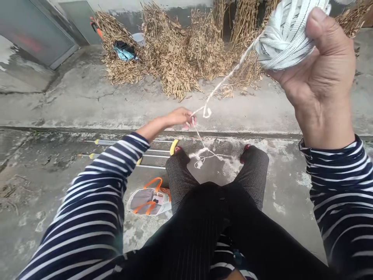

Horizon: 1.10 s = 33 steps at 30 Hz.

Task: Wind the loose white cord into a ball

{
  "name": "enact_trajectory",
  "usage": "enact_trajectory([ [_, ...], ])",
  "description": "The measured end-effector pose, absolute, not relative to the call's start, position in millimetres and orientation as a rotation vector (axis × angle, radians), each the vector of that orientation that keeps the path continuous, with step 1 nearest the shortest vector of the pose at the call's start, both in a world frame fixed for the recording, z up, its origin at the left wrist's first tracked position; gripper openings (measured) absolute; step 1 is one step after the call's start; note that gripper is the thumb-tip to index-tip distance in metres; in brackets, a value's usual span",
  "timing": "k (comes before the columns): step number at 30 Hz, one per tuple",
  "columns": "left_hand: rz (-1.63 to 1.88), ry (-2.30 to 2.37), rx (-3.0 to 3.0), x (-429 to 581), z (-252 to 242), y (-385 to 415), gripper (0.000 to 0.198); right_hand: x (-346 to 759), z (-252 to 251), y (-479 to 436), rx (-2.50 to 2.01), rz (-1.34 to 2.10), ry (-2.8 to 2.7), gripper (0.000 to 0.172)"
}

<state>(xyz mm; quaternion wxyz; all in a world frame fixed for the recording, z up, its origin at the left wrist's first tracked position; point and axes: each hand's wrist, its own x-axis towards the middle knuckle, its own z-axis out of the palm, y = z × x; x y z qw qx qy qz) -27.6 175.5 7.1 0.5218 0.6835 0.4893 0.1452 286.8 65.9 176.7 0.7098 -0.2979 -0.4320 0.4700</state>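
High at the right, my right hand [323, 74] is wrapped round a bundle of white woven cord [287, 42] with thin dark lines in it. From the bundle a twisted white strand [230, 74] runs slantwise down to my left hand [182, 116], whose fingers pinch it in front of my knees. A small loop of the strand curls just right of those fingers. Below them the strand hangs on to a loose tangle [201, 155] between my feet, low over the concrete or on it; which, I cannot tell.
Bundles of dry stalks [169, 58] lean along the wall, with a blue and black cloth [125, 51] on the left ones. A pair of crutches [157, 153] lies left of my feet. A bag with orange handles [148, 200] stands beside my leg. A low step edge [279, 135] crosses ahead.
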Motion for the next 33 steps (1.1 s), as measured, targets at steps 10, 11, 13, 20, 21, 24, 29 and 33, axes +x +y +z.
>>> enact_trajectory([
  [10,0.804,0.861,1.527,150.0,16.0,196.4,0.026,283.6,178.5,55.2,-0.692,1.03,-0.974,0.025],
  [11,0.702,0.789,1.581,151.4,12.3,181.7,0.024,283.4,178.3,54.6,-0.703,1.029,-0.975,0.029],
  [13,0.393,0.626,1.67,136.9,-1.2,150.0,0.019,282.4,178.0,53.4,-0.742,1.041,-0.977,0.036],
  [20,-0.211,0.65,1.454,8.4,-84.6,75.0,0.013,282.0,166.8,52.6,-0.837,1.142,-0.983,0.044],
  [21,-0.187,0.797,1.404,-6.4,-95.6,71.4,0.011,282.4,163.4,53.3,-0.811,1.15,-0.971,0.046],
  [24,0.0,1.204,1.341,-31.0,-118.3,73.1,0.007,280.9,153.8,54.7,-0.754,1.226,-0.935,0.046],
  [29,0.553,1.332,1.469,-8.3,-98.9,98.4,0.032,268.1,144.0,51.4,-0.841,1.336,-0.919,0.043],
  [33,1.044,1.012,1.562,38.3,-40.9,102.6,0.038,259.6,134.5,51.1,-0.895,1.351,-0.968,0.041],
])
